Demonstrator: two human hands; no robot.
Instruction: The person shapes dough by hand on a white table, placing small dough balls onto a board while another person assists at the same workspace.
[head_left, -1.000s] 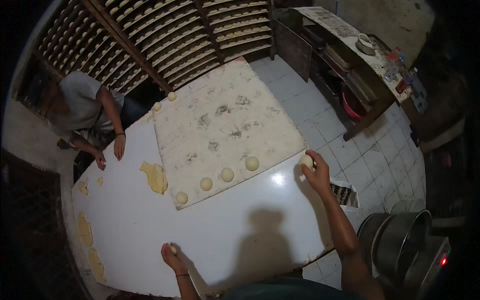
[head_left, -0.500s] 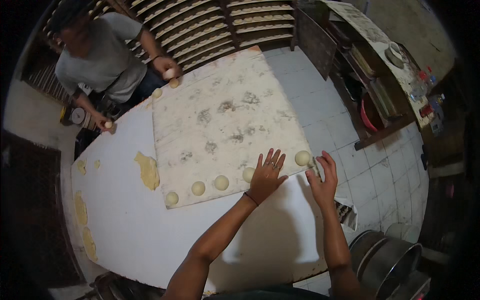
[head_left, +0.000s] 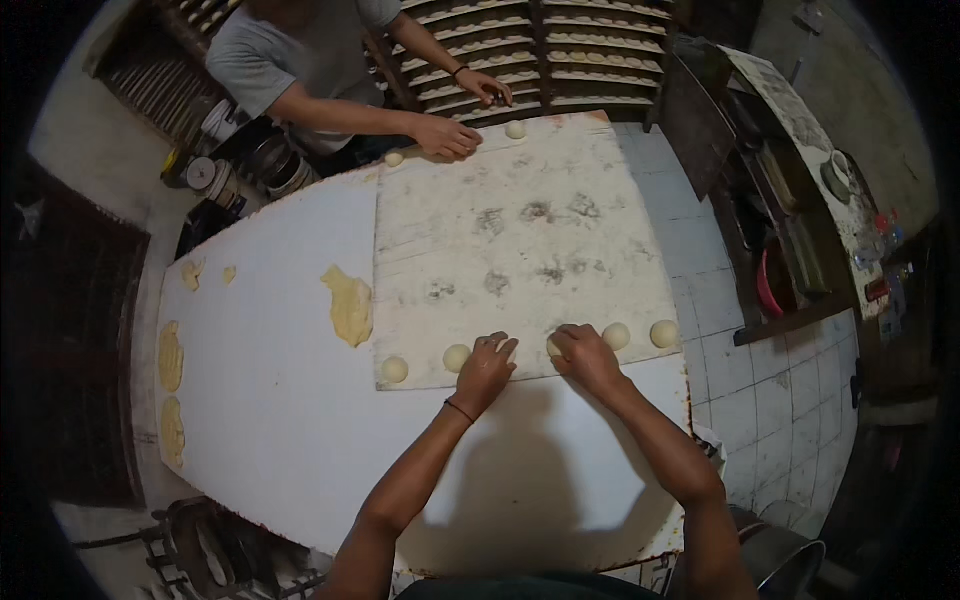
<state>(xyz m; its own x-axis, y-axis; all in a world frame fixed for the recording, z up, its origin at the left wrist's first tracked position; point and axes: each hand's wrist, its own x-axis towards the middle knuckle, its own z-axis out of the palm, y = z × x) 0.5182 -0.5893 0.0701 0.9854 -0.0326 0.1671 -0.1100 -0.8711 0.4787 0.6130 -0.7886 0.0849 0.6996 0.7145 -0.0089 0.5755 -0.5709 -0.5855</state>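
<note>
— What lies left of centre on the white counter (head_left: 280, 400)?
— A yellow dough slab (head_left: 350, 305), then dough balls (head_left: 395, 369) along the floured board (head_left: 520, 240).
— And the hands?
— Left hand (head_left: 486, 366) flat, fingers spread; right hand (head_left: 585, 356) cupped over a ball, fingers curled.

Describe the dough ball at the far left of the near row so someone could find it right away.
Start at the large floured board lying on the white table. Along its near edge runs a row of dough balls; the left hand rests in that row. The leftmost dough ball sits alone at the board's near left corner, just below the flat yellow dough patch.
</note>
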